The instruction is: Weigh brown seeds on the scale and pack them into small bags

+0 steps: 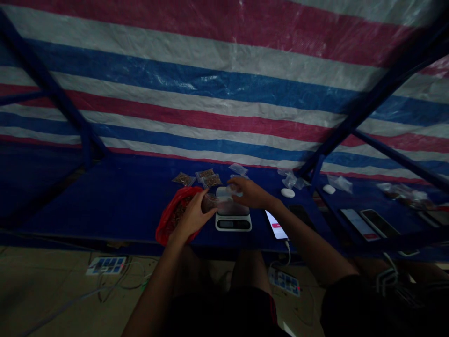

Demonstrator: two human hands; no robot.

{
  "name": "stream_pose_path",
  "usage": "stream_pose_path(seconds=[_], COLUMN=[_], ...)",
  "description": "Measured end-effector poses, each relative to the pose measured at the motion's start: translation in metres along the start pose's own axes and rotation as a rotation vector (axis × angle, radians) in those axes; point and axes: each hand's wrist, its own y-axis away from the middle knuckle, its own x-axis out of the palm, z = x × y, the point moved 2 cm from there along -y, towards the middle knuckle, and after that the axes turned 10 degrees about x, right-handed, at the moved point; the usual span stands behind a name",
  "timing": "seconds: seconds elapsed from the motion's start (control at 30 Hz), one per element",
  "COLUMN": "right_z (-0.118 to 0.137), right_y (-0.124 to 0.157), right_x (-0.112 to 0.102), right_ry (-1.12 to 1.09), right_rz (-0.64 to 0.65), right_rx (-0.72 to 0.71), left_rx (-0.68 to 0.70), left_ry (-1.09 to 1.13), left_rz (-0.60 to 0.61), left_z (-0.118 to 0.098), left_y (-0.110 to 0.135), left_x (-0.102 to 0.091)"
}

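near left: red bag [162,231] | i see the left hand [196,213] gripping a clear bag [209,202], just left of the white scale [233,220] | right hand [251,192] curled over scale, hold i can't tell | clear bag between hands, nearer left, long axis unclear | far: filled packets [212,180]

Striped tarp [217,112], blue tabletop [115,196], tan floor [45,278]

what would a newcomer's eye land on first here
Probably the striped sheet, whose red, white and blue bands fill the upper part of the picture. Next, the red bag on the blue table, partly hidden by the left hand, and the lit phone to the right of the scale.
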Motion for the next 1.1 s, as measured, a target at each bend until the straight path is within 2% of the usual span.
stream_pose_path(seconds=[0.1,0.2,0.3,0.37,0.5,0.57,0.67,0.8,0.97,1.1], right_z=[-0.025,-0.033,-0.02,-0.003,0.031,0.04,0.045,0.044,0.044,0.047], right_y=[0.013,0.023,0.031,0.035,0.043,0.047,0.052,0.061,0.075,0.081], right_x=[0.015,0.023,0.021,0.018,0.017,0.016,0.014,0.014,0.014,0.017], right_ry=[-0.04,-0.01,0.008,-0.099,-0.421,-0.488,-0.518,-0.58,-0.584,-0.605], right_rz=[-0.04,-0.077,-0.179,-0.214,-0.043,-0.019,-0.067,-0.024,-0.055,-0.079], right_rx=[0.108,0.187,0.165,0.11,0.047,0.039,0.053,0.087,0.087,0.043], left_rx=[-0.033,-0.064,-0.071,-0.065,-0.068,-0.087,-0.106,-0.133,-0.186,-0.2], left_ry=[0.02,0.07,0.17,0.236,0.324,0.372,0.432,0.448,0.371,0.37], left_rz=[0.045,0.044,-0.025,-0.08,-0.177,-0.2,-0.151,-0.089,-0.075,-0.114], left_z=[0.001,-0.002,-0.011,-0.021,-0.044,-0.054,-0.065,-0.072,-0.076,-0.081], left_y=[0.0,0.0,0.003,0.006,0.011,0.014,0.019,0.028,0.036,0.037], left_x=[-0.002,-0.005,-0.005,-0.003,-0.001,-0.001,-0.003,-0.009,-0.017,-0.018])
